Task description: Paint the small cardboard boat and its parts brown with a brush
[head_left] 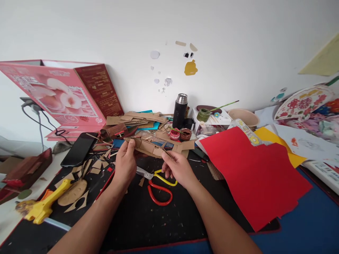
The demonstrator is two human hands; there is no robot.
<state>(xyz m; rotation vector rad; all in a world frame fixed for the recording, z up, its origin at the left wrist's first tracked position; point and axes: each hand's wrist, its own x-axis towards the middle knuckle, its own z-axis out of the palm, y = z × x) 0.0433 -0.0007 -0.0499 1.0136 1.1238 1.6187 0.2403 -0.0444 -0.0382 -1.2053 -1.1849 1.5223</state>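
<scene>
Between my two hands stretches a long, narrow cardboard piece (148,147) with raised, folded edges, held up over the dark mat (159,225). My left hand (125,160) is closed on its left end, thumb on top. At the other end my right hand (178,167) pinches it between thumb and fingers. Just below, a pair of scissors (160,203) with one red and one yellow handle lies on the mat, its blades partly behind my left hand.
At left lie a yellow glue gun (50,203), a black phone (79,150) and cardboard scraps (97,164). Behind stand a black thermos (180,113), paint jars (185,134) and stacked cardboard strips (137,120). Red paper (254,173) covers the right; a pink box (66,95) leans back left.
</scene>
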